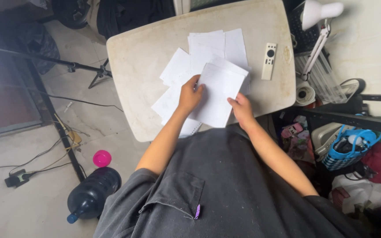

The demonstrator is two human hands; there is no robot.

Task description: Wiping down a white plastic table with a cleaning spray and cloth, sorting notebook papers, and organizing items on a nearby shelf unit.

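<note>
A white lined sheet of paper [217,94] is held over the near edge of a beige table [142,57]. My left hand [190,94] grips its left edge, thumb on top. My right hand [242,108] pinches its lower right corner. Under and beyond it lie several loose white sheets [208,48], fanned across the tabletop. My grey shirt fills the bottom of the view.
A white remote control [269,61] lies on the table's right side. A white desk lamp [320,26] stands at the right edge. On the floor at left are a dark water jug [91,196], a pink cap [102,158], cables and a tripod leg [45,59]. A blue basket [349,147] sits among clutter at right.
</note>
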